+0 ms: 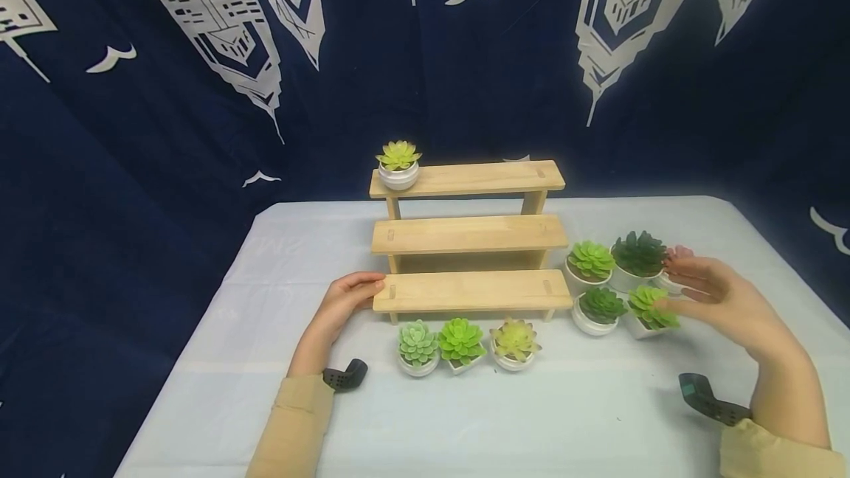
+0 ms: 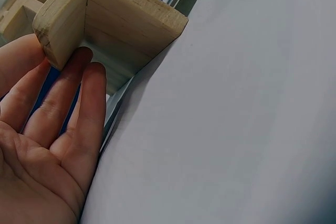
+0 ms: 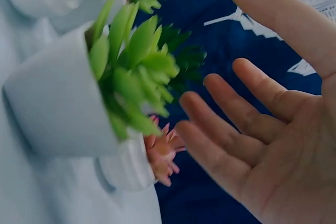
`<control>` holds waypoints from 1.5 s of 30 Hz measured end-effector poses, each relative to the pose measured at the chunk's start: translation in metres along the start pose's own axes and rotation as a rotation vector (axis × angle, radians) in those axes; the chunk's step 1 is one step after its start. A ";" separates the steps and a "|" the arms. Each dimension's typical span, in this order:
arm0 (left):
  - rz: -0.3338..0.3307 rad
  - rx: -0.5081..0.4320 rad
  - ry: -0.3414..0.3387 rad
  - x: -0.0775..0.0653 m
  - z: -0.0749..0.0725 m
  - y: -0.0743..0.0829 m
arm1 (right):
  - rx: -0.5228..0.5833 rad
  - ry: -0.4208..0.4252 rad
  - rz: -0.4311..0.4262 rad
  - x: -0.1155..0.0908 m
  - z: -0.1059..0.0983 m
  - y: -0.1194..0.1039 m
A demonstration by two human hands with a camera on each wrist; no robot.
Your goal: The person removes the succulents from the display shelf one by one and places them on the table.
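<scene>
A three-tier wooden plant stand (image 1: pixel 465 291) stands on the table. My left hand (image 1: pixel 345 299) holds the left end of its lowest shelf; in the left wrist view the thumb lies at the board's edge (image 2: pixel 63 22) and other fingers reach beneath. My right hand (image 1: pixel 727 305) hovers over the potted succulents at the right, fingers spread and nothing held. Closest to it are a bright green succulent in a white pot (image 3: pixel 63 98) and a pink succulent (image 3: pixel 164 153), partly hidden by the hand in the head view. A dark green succulent (image 1: pixel 639 253) stands just left of them.
One yellow-green succulent (image 1: pixel 398 161) sits on the top shelf's left end. In front of the stand are three pots: a pale green (image 1: pixel 417 345), a bright green (image 1: pixel 461 343) and a yellowish succulent (image 1: pixel 515 341). Two more green succulents (image 1: pixel 590 262) (image 1: pixel 600 307) stand beside the stand's right end.
</scene>
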State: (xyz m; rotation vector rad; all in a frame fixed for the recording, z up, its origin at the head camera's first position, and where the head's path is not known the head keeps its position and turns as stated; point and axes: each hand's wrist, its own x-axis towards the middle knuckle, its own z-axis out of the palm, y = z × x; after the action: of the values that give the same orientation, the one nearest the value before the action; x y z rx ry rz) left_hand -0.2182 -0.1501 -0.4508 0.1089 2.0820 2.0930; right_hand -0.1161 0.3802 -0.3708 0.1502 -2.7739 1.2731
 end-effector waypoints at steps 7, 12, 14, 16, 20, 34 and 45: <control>0.019 -0.020 -0.013 0.000 0.001 0.000 | 0.063 0.066 -0.035 -0.001 0.003 -0.015; 0.022 -0.039 -0.014 0.001 0.000 -0.002 | 0.117 0.094 -0.055 0.000 0.007 -0.023; 0.024 -0.046 -0.016 0.001 0.000 -0.002 | 0.160 0.105 -0.064 0.002 0.009 -0.027; 0.025 -0.050 -0.018 0.001 0.000 -0.002 | 0.241 0.117 -0.088 0.005 0.012 -0.031; 0.025 -0.042 -0.016 0.001 -0.001 -0.002 | 0.428 0.113 -0.145 0.015 0.020 -0.044; 0.006 -0.035 -0.001 0.001 0.001 -0.001 | 0.493 0.034 -0.170 0.053 0.038 -0.094; 0.020 -0.016 -0.004 0.000 0.000 -0.002 | 0.432 -0.046 -0.119 0.081 0.051 -0.122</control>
State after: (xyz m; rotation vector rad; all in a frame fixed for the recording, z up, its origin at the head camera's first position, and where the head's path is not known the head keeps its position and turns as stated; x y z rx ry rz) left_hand -0.2180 -0.1500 -0.4524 0.1318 2.0698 2.1193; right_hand -0.1831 0.2579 -0.3025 0.3693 -2.4365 1.8321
